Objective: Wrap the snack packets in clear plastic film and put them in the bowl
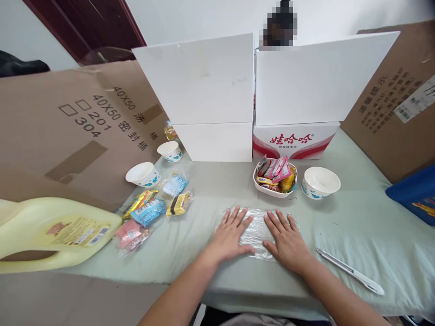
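Note:
A clear plastic bag [258,233] lies flat and wrinkled on the cloth-covered table. My left hand [231,233] presses on its left side with the fingers spread. On the right side of the plastic rests my right hand [285,237], also palm down with fingers apart. Beyond the fingertips stands a white bowl [276,194] filled with small wrapped snacks [277,170]. An empty paper bowl [321,181] with a blue pattern is just right of it. White tongs [351,271] lie to the right of my right hand.
Several packaged snacks [149,211] lie at the left, near two paper bowls [142,174]. A yellow jug [78,231] lies on its side at the left edge. White panels [210,81], a printed carton [295,141] and brown cardboard [84,122] border the table. A person [280,25] is behind the panels.

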`<move>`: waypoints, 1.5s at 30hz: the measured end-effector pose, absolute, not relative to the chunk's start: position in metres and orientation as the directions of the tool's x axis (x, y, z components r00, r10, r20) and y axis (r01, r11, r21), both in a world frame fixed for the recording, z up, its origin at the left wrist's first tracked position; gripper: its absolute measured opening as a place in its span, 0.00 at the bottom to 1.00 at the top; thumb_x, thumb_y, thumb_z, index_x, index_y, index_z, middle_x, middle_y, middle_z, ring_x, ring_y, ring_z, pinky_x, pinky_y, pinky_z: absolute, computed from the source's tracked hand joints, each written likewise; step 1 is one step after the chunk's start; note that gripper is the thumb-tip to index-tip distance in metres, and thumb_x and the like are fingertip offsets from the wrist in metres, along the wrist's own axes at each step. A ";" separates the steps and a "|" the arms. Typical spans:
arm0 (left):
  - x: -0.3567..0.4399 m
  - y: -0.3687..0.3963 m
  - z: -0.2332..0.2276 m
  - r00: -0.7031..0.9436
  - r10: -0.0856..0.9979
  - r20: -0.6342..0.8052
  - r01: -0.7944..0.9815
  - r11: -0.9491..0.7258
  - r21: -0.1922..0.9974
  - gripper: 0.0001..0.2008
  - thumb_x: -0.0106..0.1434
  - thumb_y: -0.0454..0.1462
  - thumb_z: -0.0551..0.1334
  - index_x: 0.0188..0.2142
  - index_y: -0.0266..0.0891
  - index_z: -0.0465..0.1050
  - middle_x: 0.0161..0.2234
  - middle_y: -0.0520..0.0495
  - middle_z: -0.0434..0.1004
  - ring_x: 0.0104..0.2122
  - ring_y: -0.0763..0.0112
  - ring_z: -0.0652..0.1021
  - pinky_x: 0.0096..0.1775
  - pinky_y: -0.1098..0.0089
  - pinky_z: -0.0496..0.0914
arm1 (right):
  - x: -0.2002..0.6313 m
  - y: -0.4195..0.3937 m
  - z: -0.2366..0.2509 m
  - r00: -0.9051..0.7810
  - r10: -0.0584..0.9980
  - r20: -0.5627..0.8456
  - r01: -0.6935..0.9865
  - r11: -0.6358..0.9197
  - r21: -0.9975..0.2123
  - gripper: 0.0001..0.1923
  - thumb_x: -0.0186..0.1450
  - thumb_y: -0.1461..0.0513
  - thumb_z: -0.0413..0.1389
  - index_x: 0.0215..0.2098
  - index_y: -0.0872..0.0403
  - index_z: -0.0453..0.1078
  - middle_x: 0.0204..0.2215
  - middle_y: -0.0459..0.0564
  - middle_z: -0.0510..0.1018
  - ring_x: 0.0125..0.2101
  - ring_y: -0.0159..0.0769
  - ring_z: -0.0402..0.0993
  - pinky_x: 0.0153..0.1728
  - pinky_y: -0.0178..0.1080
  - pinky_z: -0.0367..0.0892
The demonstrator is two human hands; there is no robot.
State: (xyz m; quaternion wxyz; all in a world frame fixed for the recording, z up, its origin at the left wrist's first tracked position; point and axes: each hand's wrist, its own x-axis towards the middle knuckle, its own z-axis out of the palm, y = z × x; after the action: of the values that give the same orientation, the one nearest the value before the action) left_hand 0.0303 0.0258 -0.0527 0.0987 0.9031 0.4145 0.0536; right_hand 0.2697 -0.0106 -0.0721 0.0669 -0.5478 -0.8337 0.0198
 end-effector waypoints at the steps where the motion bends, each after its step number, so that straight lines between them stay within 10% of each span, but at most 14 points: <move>1: 0.019 0.028 -0.054 0.611 0.791 0.019 0.773 -0.602 0.201 0.45 0.57 0.61 0.60 0.67 0.47 0.49 0.69 0.42 0.45 0.68 0.49 0.47 0.64 0.46 0.44 | 0.271 -0.010 -0.073 -0.382 0.920 0.082 0.915 0.389 -0.109 0.35 0.68 0.46 0.46 0.68 0.51 0.49 0.68 0.50 0.51 0.67 0.51 0.39 0.63 0.58 0.38; 9: -0.051 0.028 -0.057 0.231 0.950 0.210 0.953 -0.265 0.148 0.28 0.68 0.48 0.53 0.62 0.35 0.60 0.64 0.32 0.57 0.65 0.48 0.57 0.60 0.47 0.57 | 0.269 -0.010 -0.064 -0.357 0.933 0.043 0.921 0.359 -0.150 0.35 0.67 0.47 0.47 0.68 0.51 0.49 0.68 0.50 0.50 0.67 0.52 0.39 0.63 0.59 0.38; 15: -0.025 -0.011 -0.018 0.692 0.713 0.114 0.655 -0.686 0.317 0.14 0.59 0.40 0.64 0.45 0.42 0.72 0.50 0.43 0.74 0.57 0.56 0.69 0.59 0.56 0.63 | 0.281 -0.007 -0.050 -0.358 0.934 0.004 0.908 0.349 -0.231 0.30 0.69 0.49 0.47 0.66 0.51 0.56 0.67 0.54 0.54 0.66 0.52 0.45 0.61 0.59 0.48; 20: -0.025 -0.024 -0.018 0.734 0.664 0.146 0.614 -0.740 0.276 0.13 0.59 0.29 0.59 0.44 0.40 0.72 0.50 0.43 0.74 0.57 0.57 0.69 0.56 0.56 0.68 | 0.314 -0.027 -0.034 -0.332 0.912 0.239 0.848 0.400 -0.347 0.22 0.70 0.52 0.47 0.56 0.52 0.67 0.57 0.56 0.70 0.61 0.48 0.59 0.58 0.53 0.59; 28: -0.043 -0.017 -0.031 0.706 0.641 0.302 0.625 -0.764 0.160 0.11 0.64 0.27 0.53 0.39 0.39 0.72 0.42 0.45 0.78 0.47 0.61 0.76 0.49 0.59 0.73 | 0.339 -0.078 -0.046 -0.510 0.844 0.162 0.765 0.532 -0.363 0.15 0.67 0.56 0.55 0.52 0.47 0.69 0.51 0.51 0.75 0.51 0.43 0.70 0.50 0.48 0.69; 35: -0.043 -0.013 -0.026 0.566 0.753 0.337 0.659 -0.658 0.363 0.10 0.64 0.29 0.51 0.38 0.40 0.69 0.37 0.46 0.78 0.41 0.67 0.78 0.44 0.67 0.73 | 0.341 -0.082 -0.045 -0.405 0.882 0.240 0.723 0.469 -0.507 0.08 0.70 0.61 0.48 0.40 0.49 0.69 0.46 0.51 0.77 0.49 0.38 0.72 0.49 0.43 0.68; 41: -0.028 0.011 -0.031 0.313 0.896 0.314 0.833 -0.418 0.362 0.09 0.65 0.34 0.51 0.38 0.41 0.69 0.31 0.50 0.78 0.28 0.68 0.79 0.32 0.70 0.71 | 0.323 -0.048 -0.044 -0.041 0.996 0.080 0.727 0.085 -0.682 0.14 0.71 0.53 0.41 0.40 0.50 0.65 0.32 0.49 0.78 0.31 0.37 0.76 0.34 0.40 0.70; 45: -0.020 0.022 -0.038 0.209 0.947 0.243 0.886 -0.288 0.364 0.09 0.64 0.34 0.52 0.41 0.41 0.69 0.31 0.50 0.79 0.29 0.67 0.79 0.34 0.70 0.70 | 0.311 -0.037 -0.034 -0.203 0.979 0.034 0.719 0.173 -0.673 0.20 0.66 0.49 0.50 0.50 0.52 0.65 0.39 0.53 0.77 0.39 0.41 0.74 0.42 0.43 0.69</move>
State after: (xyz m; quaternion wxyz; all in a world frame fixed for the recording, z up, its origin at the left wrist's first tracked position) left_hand -0.0200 0.0219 -0.0379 0.0727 0.7740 0.5920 0.2126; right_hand 0.3114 -0.0369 -0.0342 0.2402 -0.5839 -0.7270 0.2698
